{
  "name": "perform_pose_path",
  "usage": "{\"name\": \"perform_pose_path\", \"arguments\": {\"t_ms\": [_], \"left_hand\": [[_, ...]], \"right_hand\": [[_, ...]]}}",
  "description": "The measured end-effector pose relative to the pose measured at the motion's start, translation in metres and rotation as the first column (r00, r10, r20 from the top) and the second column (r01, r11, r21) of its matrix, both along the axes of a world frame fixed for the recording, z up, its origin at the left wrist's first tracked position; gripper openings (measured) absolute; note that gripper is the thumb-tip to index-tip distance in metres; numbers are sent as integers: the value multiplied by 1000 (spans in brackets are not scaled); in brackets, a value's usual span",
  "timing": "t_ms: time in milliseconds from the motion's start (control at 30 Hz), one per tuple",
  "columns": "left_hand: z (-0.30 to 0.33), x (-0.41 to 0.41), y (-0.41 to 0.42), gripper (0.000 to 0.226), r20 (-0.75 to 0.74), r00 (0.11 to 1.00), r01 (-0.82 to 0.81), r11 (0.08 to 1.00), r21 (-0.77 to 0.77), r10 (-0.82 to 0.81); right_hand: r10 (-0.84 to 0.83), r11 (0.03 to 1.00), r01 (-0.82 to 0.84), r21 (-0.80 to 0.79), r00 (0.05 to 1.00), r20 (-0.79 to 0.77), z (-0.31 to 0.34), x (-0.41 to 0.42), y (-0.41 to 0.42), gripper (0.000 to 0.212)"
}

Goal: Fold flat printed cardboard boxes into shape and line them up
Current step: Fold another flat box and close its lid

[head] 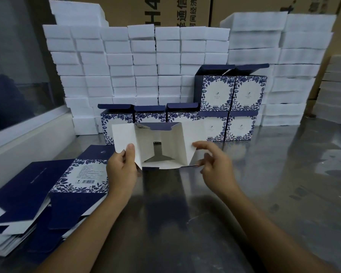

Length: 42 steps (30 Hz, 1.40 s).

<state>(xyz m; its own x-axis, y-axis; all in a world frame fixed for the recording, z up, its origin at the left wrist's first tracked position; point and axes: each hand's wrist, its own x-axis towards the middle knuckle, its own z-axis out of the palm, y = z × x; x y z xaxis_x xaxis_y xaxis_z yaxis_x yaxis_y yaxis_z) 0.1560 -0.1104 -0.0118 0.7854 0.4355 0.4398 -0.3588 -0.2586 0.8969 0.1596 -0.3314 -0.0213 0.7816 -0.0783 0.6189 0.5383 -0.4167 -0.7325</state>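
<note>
From my feed I see the left hand (122, 168) gripping the half-opened box (161, 146) at its near left corner, thumb laid up along the white inner flap and the other fingers curled behind the panel. The right hand (215, 164) is at the box's near right corner, fingers loosely spread and bent, the forefinger tip touching the white right panel; I cannot tell whether the thumb pinches the lower edge, since the box hides it. The box is held between the two hands just above the steel table (264, 194), its open end facing me so I look down its white inside, with one white flap sticking out to the left and a navy flap at the far top edge. To the left of the left forearm lies a pile of flat blanks (47, 194), navy with a blue floral label panel up. Behind the held box stands a row of folded boxes (224, 103): three low ones in line, then two stacks of two to their right, lids up. Behind those rise stacks of white foam blocks (126, 62), and brown cartons (165, 10) behind them.
</note>
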Motion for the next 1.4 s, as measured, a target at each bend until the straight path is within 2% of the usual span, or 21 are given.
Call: {"name": "perform_pose_path", "arguments": {"t_ms": [33,100,167,233,300,400,500,600,700,800,900,967,1067,1133,1233,1333,1400], "left_hand": [[0,-1,0,46,1,1000,3,1000,2,-3],[1,-2,-2,43,5,1000,11,1000,6,-11],[1,-2,-2,44,-1,1000,6,1000,4,-6],[-1,-1,-1,49,2,1000,-8,1000,7,8],[-4,-1,-2,49,14,1000,-16,999,36,16],[-11,-1,-7,45,9,1000,-14,997,70,14],[-16,-1,-9,47,4,1000,10,995,95,-11],[-18,-5,-10,49,88,994,32,962,269,-58],[-20,-5,-13,39,121,991,-6,873,488,-61],[-20,-4,-16,35,131,991,-41,841,540,-36],[-19,-6,-19,41,114,993,-31,853,522,-33],[-19,-8,-21,43,65,996,22,905,426,-55],[-18,-10,-29,44,-1,999,50,945,325,-52],[-18,-12,-35,44,-35,996,85,956,280,-79],[-21,-14,-43,38,-103,981,177,973,150,-162],[-25,-13,-45,33,-104,972,220,970,104,-210],[-25,-12,-45,30,-105,969,232,968,91,-222]], "right_hand": [[13,997,-15,-74,1000,-26,-3,0,1,70],[46,979,-56,-197,997,-57,-6,-1,4,73],[108,964,-123,-237,991,-75,-6,-2,5,66],[155,964,-168,-209,985,-77,-4,-2,6,46],[89,980,-94,-177,995,-38,-3,-2,7,18],[-73,986,70,-151,997,-20,-2,-4,8,18],[-107,984,103,-144,994,-17,0,-7,9,16],[-162,986,162,-45,987,11,2,-7,11,12],[-240,970,239,42,970,20,2,-7,10,11],[-276,961,276,25,960,37,1,-6,9,15],[-278,960,276,41,959,51,-2,-4,12,25],[-298,954,295,58,953,60,-4,-4,15,23],[-327,941,325,92,945,8,-5,-3,17,39],[-235,969,237,70,971,-33,-4,-4,19,49],[-11,1000,12,3,990,-138,-4,-10,28,48],[55,986,-85,-141,979,-199,-8,-16,40,50],[71,983,-105,-150,974,-215,-10,-18,43,50]]}}
